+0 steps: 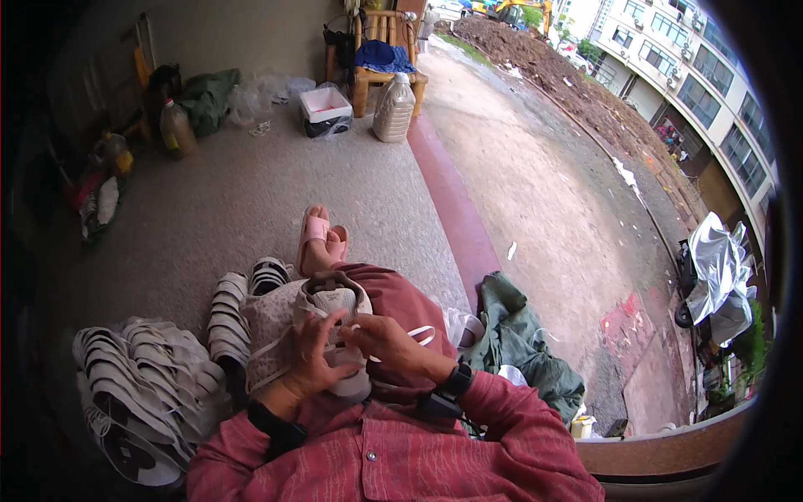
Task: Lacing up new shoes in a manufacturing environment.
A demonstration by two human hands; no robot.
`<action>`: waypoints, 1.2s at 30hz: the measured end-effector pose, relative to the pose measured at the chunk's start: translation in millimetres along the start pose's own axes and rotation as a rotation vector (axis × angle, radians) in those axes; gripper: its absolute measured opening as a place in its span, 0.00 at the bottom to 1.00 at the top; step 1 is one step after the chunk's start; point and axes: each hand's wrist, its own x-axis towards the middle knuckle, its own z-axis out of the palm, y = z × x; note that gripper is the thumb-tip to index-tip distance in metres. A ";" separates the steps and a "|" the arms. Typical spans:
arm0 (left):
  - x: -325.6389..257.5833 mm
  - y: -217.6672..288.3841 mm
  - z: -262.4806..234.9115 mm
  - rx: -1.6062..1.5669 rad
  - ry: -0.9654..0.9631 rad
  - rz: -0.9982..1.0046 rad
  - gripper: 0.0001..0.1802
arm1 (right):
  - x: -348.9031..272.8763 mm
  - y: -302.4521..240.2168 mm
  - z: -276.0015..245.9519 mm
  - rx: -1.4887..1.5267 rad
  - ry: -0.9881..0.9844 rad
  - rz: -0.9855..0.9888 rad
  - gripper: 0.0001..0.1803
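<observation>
The pale shoe upper (322,322) lies on the person's lap, over the red trousers. The left hand (311,356) wraps its side with fingers curled against the lacing area. The right hand (386,343) meets it from the other side, fingertips pinched on what looks like a thin white lace (422,335), though that is small to judge. A heap of similar uppers (142,376) sits left on the concrete floor (251,192), and a pink slipper (316,234) shows ahead.
</observation>
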 end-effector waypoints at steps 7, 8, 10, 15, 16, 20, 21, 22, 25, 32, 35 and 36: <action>-10.3 -15.8 22.0 0.072 -0.038 0.061 0.51 | 14.1 11.2 -45.8 0.192 0.252 0.206 0.17; -11.3 -15.2 20.2 0.077 -0.048 0.069 0.52 | 20.2 22.5 -72.1 0.110 0.394 0.071 0.18; -15.5 -13.4 17.0 0.072 -0.035 0.045 0.49 | 32.4 -12.4 -112.6 0.237 0.750 0.055 0.20; -12.6 -8.8 -11.3 -0.458 -0.031 -0.225 0.29 | 29.2 -2.0 -109.4 0.328 0.862 0.148 0.24; -17.4 -10.4 -21.3 -0.944 -0.031 -0.534 0.23 | 31.1 -3.3 -103.1 0.344 0.834 0.166 0.24; -26.6 -41.9 -75.4 -1.040 0.488 -0.520 0.16 | 18.9 -19.7 -78.7 0.618 0.598 0.176 0.23; -31.3 -44.0 -93.8 -0.964 0.573 -0.474 0.16 | 19.7 -26.5 -68.7 0.555 0.556 0.167 0.22; -36.6 -47.3 -111.2 -0.952 0.626 -0.480 0.16 | 19.4 -31.1 -58.7 0.486 0.521 0.147 0.20; -52.5 -33.3 -160.2 -0.811 0.790 -0.482 0.22 | 16.9 -43.4 -31.4 0.258 0.321 0.235 0.14; -116.4 -43.6 -249.4 -0.528 1.142 -0.416 0.27 | -4.3 -31.9 16.9 -0.098 -0.229 -0.050 0.15; -159.9 -55.4 -294.8 -0.529 1.193 -0.407 0.28 | -14.7 -17.5 22.0 -0.397 -0.300 -0.199 0.20; -177.4 -64.6 -314.9 -0.531 1.194 -0.404 0.28 | -16.0 -16.5 22.7 -0.401 -0.299 -0.200 0.20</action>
